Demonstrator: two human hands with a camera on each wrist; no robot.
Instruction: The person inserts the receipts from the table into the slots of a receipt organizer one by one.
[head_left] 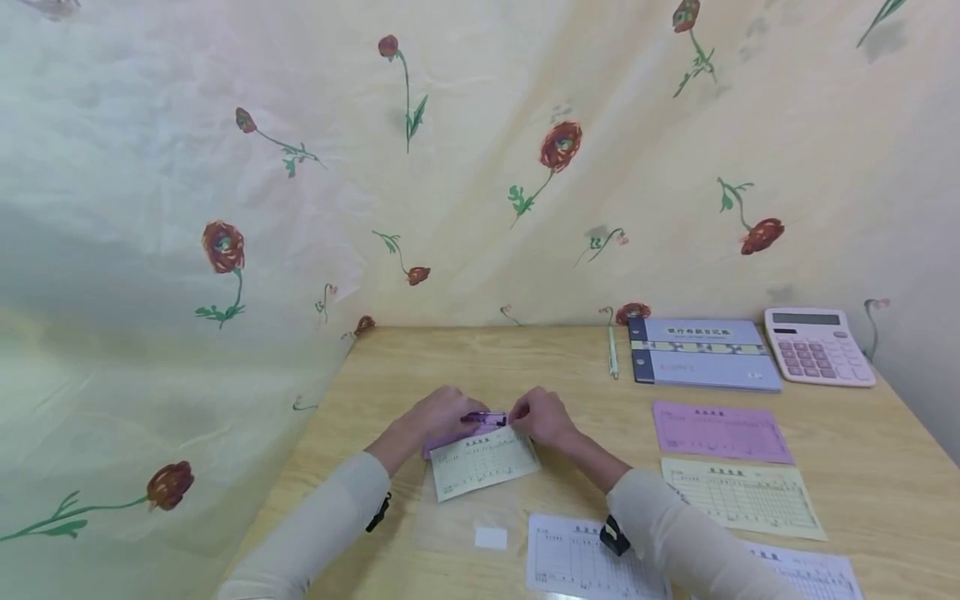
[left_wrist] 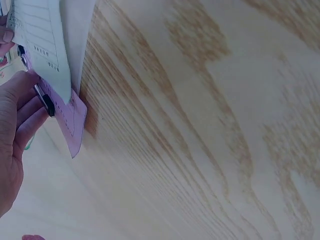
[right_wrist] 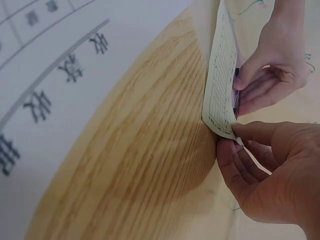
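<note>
My left hand point(head_left: 441, 412) pinches a narrow clip point(head_left: 489, 418) with dark ends, thumb on one side and fingers on the other. Below the clip lies a purple printed form point(left_wrist: 65, 117), mostly covered by a pale green printed form point(head_left: 483, 463). The green form's upper right corner is pinched between thumb and fingers of my right hand point(right_wrist: 280, 170). A clear plastic sheet point(head_left: 450, 525) with a white label point(head_left: 491, 537) extends under the forms towards me. Whether the clip grips the forms cannot be made out.
To the right lie another purple form point(head_left: 723, 431), another green form point(head_left: 742, 493) and white forms point(head_left: 570, 558), one partly under the right forearm. A pen point(head_left: 612, 354), a blue account book point(head_left: 705, 354) and a pink calculator point(head_left: 817, 350) line the back. A flowered cloth hangs behind the table.
</note>
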